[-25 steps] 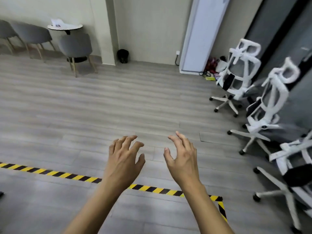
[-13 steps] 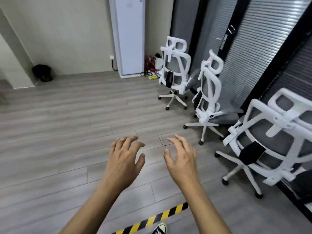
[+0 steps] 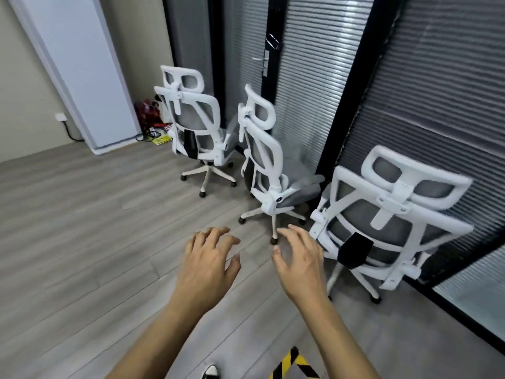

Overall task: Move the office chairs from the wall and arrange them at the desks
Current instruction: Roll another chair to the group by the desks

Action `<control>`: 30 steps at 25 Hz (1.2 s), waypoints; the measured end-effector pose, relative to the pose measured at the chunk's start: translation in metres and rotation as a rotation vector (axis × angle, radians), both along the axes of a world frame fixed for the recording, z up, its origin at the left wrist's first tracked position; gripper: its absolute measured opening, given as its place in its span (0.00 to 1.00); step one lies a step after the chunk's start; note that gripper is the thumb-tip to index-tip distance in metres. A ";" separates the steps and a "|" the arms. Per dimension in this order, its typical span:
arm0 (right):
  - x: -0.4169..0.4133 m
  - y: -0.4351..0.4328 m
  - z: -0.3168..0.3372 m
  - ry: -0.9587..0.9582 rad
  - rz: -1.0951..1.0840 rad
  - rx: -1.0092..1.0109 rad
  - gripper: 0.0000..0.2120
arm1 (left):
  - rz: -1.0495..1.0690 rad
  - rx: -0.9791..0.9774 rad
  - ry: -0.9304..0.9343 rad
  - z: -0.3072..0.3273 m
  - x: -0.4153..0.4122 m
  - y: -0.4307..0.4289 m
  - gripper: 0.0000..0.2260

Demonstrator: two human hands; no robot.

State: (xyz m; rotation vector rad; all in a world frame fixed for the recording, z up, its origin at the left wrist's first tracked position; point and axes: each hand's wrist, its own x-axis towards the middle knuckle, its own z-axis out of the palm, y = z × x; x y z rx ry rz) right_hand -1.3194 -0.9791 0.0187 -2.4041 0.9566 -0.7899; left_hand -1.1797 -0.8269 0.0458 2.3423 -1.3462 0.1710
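Head view, looking down across a grey plank floor (image 3: 82, 220) towards a glass wall with closed blinds (image 3: 437, 99).

Three white-framed office chairs with grey mesh backs stand in a row along this wall, all on five-star castor bases and all away from any bench. The far chair (image 3: 192, 120) stands upright with its back to the camera, beside a dark door frame. The middle chair (image 3: 274, 160) is turned partly sideways, its seat pointing towards the blinds. The near chair (image 3: 360, 214) is the closest to the camera and shows its headrest, its back and a black lumbar pad (image 3: 354, 250).

The left grip (image 3: 209, 258) and the right grip (image 3: 300, 261) are held out side by side above the floor, palms down. Both are wide, with the fingers spread and lightly curved, and they hold nothing. The right grip lies just beside the near chair's back frame without touching it. Its fingertips overlap one leg of the middle chair's base in the picture only.

A tall white cabinet-like unit (image 3: 82, 72) stands against the beige wall at left, with a wall socket (image 3: 60, 116) and a dark cable beside it. A small heap of bags (image 3: 147, 110) lies between this unit and the far chair. At the bottom edge are a strip of yellow-and-black tape (image 3: 295, 362) and the toe of a shoe (image 3: 210, 372).
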 end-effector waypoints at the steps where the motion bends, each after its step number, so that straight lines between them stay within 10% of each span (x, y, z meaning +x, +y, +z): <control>1: 0.005 -0.026 -0.002 0.000 -0.056 -0.004 0.16 | -0.049 0.001 -0.001 -0.003 0.011 -0.031 0.13; 20: -0.094 -0.378 -0.034 -0.032 -0.877 0.060 0.14 | -0.789 0.124 0.022 -0.035 0.000 -0.490 0.18; 30: -0.188 -0.475 -0.098 0.474 -0.760 0.203 0.31 | -0.686 0.291 -0.099 -0.118 -0.018 -0.600 0.26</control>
